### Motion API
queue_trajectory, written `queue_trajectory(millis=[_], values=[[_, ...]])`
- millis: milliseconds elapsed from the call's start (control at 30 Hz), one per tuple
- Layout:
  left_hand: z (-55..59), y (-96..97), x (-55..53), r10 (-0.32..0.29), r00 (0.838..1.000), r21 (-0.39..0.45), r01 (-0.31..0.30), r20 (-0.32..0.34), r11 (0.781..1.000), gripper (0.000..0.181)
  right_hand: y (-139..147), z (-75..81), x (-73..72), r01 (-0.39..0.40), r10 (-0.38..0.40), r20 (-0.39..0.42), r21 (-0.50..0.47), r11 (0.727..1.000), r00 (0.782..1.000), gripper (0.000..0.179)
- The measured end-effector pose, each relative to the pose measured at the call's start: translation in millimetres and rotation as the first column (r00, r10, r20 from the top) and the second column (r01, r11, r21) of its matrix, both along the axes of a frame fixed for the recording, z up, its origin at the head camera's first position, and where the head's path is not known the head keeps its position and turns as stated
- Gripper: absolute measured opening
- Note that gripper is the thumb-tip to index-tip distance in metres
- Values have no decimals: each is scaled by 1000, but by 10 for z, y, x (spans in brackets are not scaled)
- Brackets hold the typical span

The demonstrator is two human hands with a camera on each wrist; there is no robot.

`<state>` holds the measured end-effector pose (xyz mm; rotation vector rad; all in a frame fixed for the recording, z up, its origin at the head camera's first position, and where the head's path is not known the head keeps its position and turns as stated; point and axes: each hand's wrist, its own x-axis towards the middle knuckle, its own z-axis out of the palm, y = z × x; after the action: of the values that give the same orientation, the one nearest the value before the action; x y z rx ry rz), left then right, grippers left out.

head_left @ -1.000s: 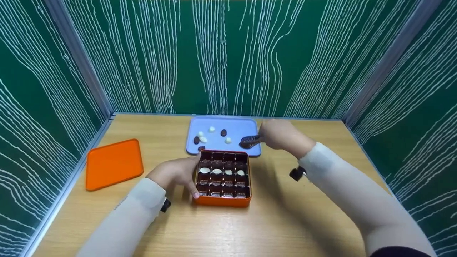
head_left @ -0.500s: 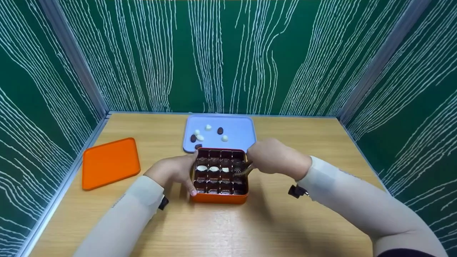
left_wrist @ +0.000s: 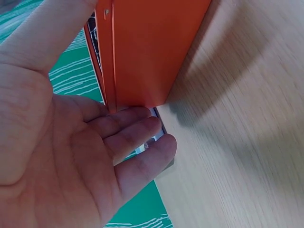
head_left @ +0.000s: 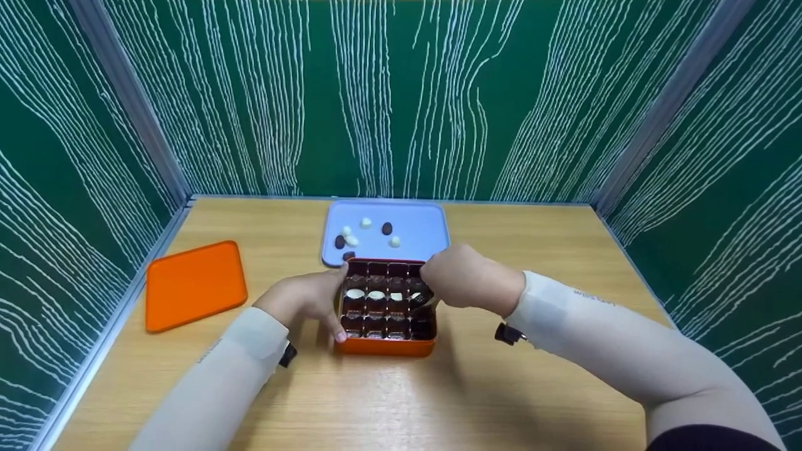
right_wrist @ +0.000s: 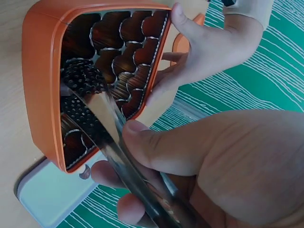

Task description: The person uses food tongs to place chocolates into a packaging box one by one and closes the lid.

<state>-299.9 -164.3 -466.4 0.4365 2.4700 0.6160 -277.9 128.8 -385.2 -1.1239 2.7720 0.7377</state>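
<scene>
An orange box (head_left: 387, 347) with a dark divided insert stands mid-table, tilted-looking only in the wrist views. My left hand (head_left: 308, 299) holds its left side, thumb at the near corner and fingers toward the far corner. In the right wrist view my right hand (right_wrist: 190, 161) grips metal tongs (right_wrist: 135, 187) between thumb and fingers. Their perforated tips (right_wrist: 85, 78) are down inside the box by its right wall. One row of compartments has white chocolates (head_left: 376, 295); a pale piece shows at the tongs' tips in the rightmost one. Dark chocolates (head_left: 377, 280) fill part of the row behind.
Behind the box lies a light-blue tray (head_left: 423, 219) with several white and dark chocolates (head_left: 387, 228) scattered on it. An orange lid (head_left: 196, 286) rests on the table at the left. Green panels with white lines (head_left: 532, 94) surround the table on its back and sides.
My right hand has brought the tongs from the blue tray to the box's right column, and moved slightly left since. The left hand keeps its hold on the box.
</scene>
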Motion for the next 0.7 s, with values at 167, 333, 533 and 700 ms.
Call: queue_trajectory(millis=[167,333,533,700], values=[[-4,-5,-2,6,1000,-1,-6,3,1000,169,-34,-42,-9,33,-33,20,6,999,999,29],[0,-9,-5,8,1000,-16,-8,-2,1000,170,-23,-33,-4,39,-39,45,-2,999,998,26],[-6,-17,-14,-15,1000,-23,15,-14,1000,168,21,78,-52,65,-61,97,-38,997,993,38],[-27,-11,-19,-19,1000,-9,19,-18,1000,168,90,245,-195,195,-161,254,-114,974,954,29]])
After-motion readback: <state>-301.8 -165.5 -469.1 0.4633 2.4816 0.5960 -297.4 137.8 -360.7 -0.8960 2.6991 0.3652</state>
